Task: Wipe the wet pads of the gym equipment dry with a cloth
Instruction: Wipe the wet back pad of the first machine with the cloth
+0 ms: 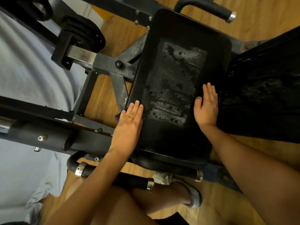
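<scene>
Wood-patterned flooring point(113, 36) is seen beneath a black steel frame point(116, 73) of a gym machine, viewed from above. At the middle of the scene a black seat pad point(183, 31) is mounted on the frame, and a dull, beaded wet patch point(175, 78) is spread over its central panel. Just to the right, a second pad point(263, 88) is set at an angle, and a faint wet sheen is shown on its surface. The left hand point(129, 122) is laid flat on the near left edge of the seat pad with its fingers straight and close together, and a ring point(131, 117) is worn on one of them. Under this hand a dark cloth point(117, 117) is pressed against the pad, and only its ragged corners are seen at either side of the fingers. The right hand point(206, 106) is rested flat on the right side of the same pad, near the gap between the two pads, with fingers extended toward the far side and nothing gripped. Black weight plates point(84, 34) are stacked on a post at the far left. A padded near handle point(116, 177) with chrome collars is crossed by the left forearm, and a far handle point(209, 7) is placed beyond the seat pad. A foot in a grey sandal point(193, 195) is planted on the floor near the seat's front edge. Blurred grey fabric point(24, 75) is spread along the left side; what it belongs to cannot be told.
</scene>
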Action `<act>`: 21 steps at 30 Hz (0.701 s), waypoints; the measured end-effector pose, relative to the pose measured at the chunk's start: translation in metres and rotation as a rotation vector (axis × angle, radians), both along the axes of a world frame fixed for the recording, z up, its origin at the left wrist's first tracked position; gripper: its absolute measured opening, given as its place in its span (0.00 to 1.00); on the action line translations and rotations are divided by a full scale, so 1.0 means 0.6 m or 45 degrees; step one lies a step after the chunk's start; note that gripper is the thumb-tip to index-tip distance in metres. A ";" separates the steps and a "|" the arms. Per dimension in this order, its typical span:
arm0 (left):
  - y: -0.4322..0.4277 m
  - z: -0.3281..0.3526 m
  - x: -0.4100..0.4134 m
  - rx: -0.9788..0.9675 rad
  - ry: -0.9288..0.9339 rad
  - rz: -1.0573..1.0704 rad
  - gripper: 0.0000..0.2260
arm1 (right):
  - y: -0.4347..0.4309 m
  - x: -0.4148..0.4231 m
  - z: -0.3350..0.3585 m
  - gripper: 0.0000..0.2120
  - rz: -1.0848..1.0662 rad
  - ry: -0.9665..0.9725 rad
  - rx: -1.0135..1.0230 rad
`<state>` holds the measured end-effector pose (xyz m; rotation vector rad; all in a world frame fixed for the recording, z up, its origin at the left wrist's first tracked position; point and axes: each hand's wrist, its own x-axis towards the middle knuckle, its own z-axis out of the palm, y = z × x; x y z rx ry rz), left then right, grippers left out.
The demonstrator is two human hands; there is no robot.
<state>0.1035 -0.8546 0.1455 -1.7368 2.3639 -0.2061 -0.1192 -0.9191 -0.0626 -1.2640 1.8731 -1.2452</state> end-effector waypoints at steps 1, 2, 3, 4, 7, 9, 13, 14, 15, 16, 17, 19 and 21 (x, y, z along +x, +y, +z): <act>0.010 -0.002 0.006 0.008 -0.032 -0.048 0.25 | 0.000 0.000 0.000 0.26 0.003 -0.002 0.004; 0.016 -0.004 0.010 0.013 -0.049 -0.081 0.25 | 0.000 0.000 0.000 0.26 0.007 -0.003 0.006; 0.017 -0.004 0.010 0.013 -0.058 -0.099 0.25 | 0.001 -0.001 0.000 0.26 0.009 -0.005 0.006; 0.015 -0.005 0.007 0.014 -0.064 -0.104 0.25 | 0.000 -0.001 0.000 0.26 0.009 -0.006 0.006; 0.009 -0.009 -0.009 0.038 -0.111 -0.074 0.27 | 0.000 -0.001 0.000 0.27 0.011 -0.002 0.001; 0.014 -0.019 -0.030 0.056 -0.143 -0.083 0.30 | 0.000 -0.001 -0.002 0.27 0.008 0.002 0.003; 0.040 -0.058 -0.091 0.296 -0.242 -0.200 0.31 | -0.001 -0.001 -0.002 0.27 0.000 0.007 0.004; 0.046 -0.065 -0.103 0.354 -0.276 -0.212 0.31 | 0.000 0.000 -0.002 0.27 -0.002 0.010 0.002; 0.050 -0.069 -0.109 0.369 -0.292 -0.215 0.32 | 0.000 0.000 -0.001 0.27 -0.002 0.011 0.002; 0.053 -0.072 -0.109 0.362 -0.296 -0.206 0.32 | -0.001 0.000 -0.001 0.27 -0.001 0.010 0.004; 0.053 -0.071 -0.105 0.354 -0.294 -0.190 0.33 | -0.001 0.000 -0.001 0.27 0.001 0.007 0.006; 0.051 -0.058 -0.094 0.332 -0.275 -0.129 0.35 | -0.001 0.000 -0.001 0.27 0.004 -0.003 0.011; 0.049 -0.046 -0.086 0.301 -0.248 -0.055 0.35 | -0.001 0.000 0.000 0.27 0.004 -0.012 0.009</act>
